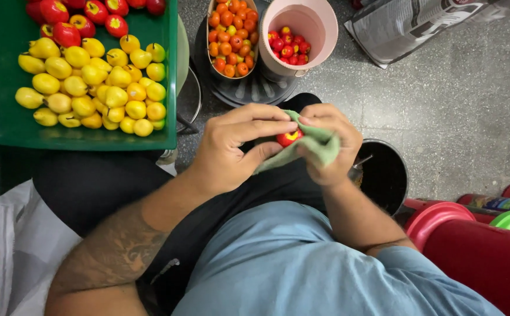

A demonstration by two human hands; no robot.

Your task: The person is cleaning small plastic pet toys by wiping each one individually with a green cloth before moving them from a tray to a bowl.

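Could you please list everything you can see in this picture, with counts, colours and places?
small fruit: one, red with a yellow spot, held between both hands
cloth: one, pale green, wrapped around the fruit in the right hand
tray: one, green, upper left, holding many yellow fruits and several red fruits at its top
oval container: one, top centre, full of orange fruits
pink bucket: one, top centre, small red fruits inside
black bucket: one, right of the hands
newspaper: one, top right, on the floor
white bag: one, lower left
left hand: one, gripping the fruit
right hand: one, holding the cloth
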